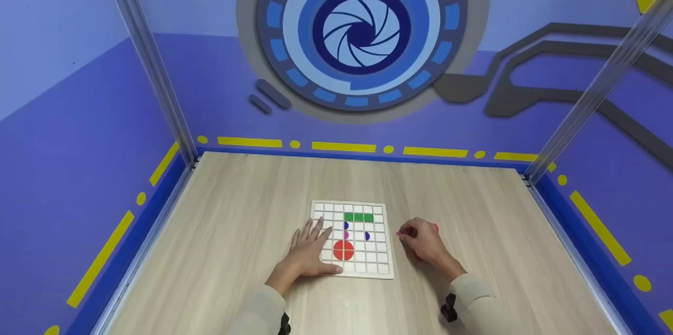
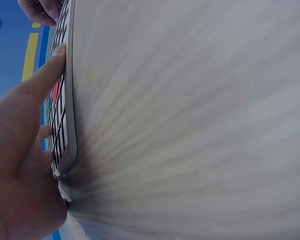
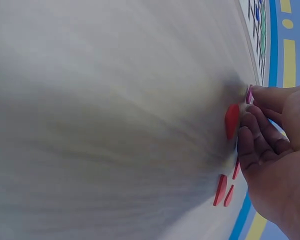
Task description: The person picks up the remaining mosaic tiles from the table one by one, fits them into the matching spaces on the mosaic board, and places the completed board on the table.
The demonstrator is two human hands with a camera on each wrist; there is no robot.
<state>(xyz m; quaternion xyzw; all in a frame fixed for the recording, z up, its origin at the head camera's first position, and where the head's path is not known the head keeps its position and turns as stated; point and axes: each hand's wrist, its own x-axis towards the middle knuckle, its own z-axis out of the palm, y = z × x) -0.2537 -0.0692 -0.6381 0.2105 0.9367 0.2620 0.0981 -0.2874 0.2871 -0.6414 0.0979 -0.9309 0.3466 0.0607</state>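
Head view: A white gridded board (image 1: 382, 253) with a pale rim lies flat on a wood-grain table (image 1: 236, 219), between a person's two hands. The left hand (image 1: 307, 256) is spread, its fingers over the board's left side and its thumb at the near edge. The right hand (image 1: 423, 240), just beyond the board's right edge, pinches a small pink piece (image 1: 399, 233) between thumb and finger. Color on the board: three green squares (image 1: 358, 217) side by side in a row toward the far edge; two blue half-discs (image 1: 367, 236), one of them farther right; one pink half-disc (image 1: 346, 235) just below the other blue one; and one red disc (image 1: 340, 247), crossed by grid lines into four quarters. Red pieces (image 1: 435, 227) show partly from behind the right hand; their number cannot be told here. A blue wall (image 1: 210, 77) with yellow dashes stands behind.

Left wrist view: The board appears nearly edge-on, the left thumb laid along its top at the rim, other fingertips showing past the grid. Part of the right hand shows at the top; its grip cannot be told from here.

Right wrist view: Thumb and finger meet on the pink piece, the remaining fingers curled. Four red pieces are visible near the hand, and the board's edge shows at upper right.
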